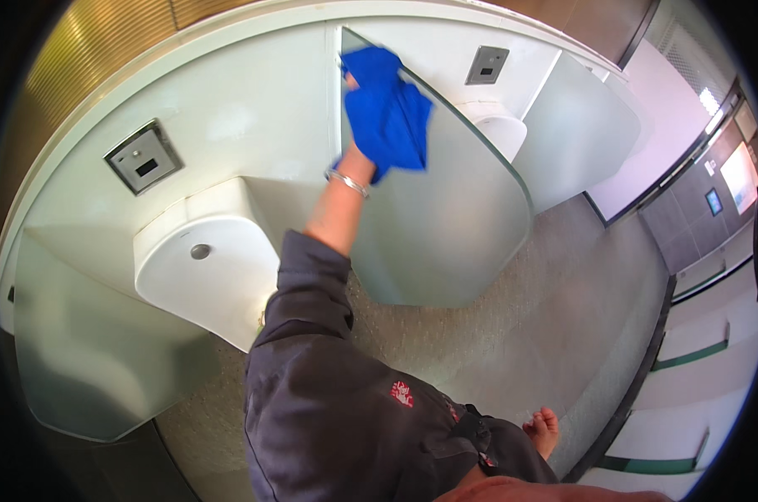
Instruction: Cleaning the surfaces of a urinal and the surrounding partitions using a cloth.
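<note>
A blue cloth [391,119] is held in my left hand [352,81], which it covers almost wholly. Only a bit of the hand and the wrist, with a metal bracelet [349,182], can be seen. Hand and cloth are at the upper part of a frosted glass partition [442,213], near where it joins the white wall panel [272,94]. Low on the right, away from any fixture, my right hand [544,430] hangs beside my body with its fingers curled and nothing visible in it.
A white urinal [209,270] stands left of my arm, below a metal flush sensor plate [144,158]. Another frosted partition [103,351] is at the far left. Beyond the middle partition are a second urinal [501,128] and a further partition [580,125]. Grey floor [511,339] extends right.
</note>
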Available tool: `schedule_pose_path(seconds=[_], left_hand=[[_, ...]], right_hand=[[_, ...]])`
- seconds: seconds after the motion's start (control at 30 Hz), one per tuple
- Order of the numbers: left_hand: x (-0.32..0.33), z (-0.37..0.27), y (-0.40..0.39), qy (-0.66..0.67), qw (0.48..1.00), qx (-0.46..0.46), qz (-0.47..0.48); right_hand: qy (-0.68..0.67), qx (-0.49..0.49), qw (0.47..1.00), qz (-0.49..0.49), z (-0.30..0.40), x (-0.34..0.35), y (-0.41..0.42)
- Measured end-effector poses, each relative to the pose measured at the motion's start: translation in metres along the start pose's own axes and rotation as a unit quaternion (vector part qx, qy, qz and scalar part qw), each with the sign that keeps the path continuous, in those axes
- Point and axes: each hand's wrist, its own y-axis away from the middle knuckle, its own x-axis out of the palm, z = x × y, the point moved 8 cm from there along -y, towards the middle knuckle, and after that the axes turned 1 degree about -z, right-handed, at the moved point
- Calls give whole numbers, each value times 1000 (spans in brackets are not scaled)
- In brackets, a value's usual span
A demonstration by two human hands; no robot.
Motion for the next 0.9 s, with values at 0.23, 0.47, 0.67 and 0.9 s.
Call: schedule_pose_path(seconds=[0.23,0.47,0.67,0.9], left_hand=[[15,73,-14,-27,997,-70,11],[14,138,82,202,922,-330,-4],[3,140,231,-203,966,-90,-128],[19,128,278,-46,921,-343,-176]], right_hand=[[84,35,995,-28,-23,15,-5],[131,51,990,-3,-23,50,-13],[135,47,989,24,-23,65,-13],[100,54,994,-1,-30,16,-3]])
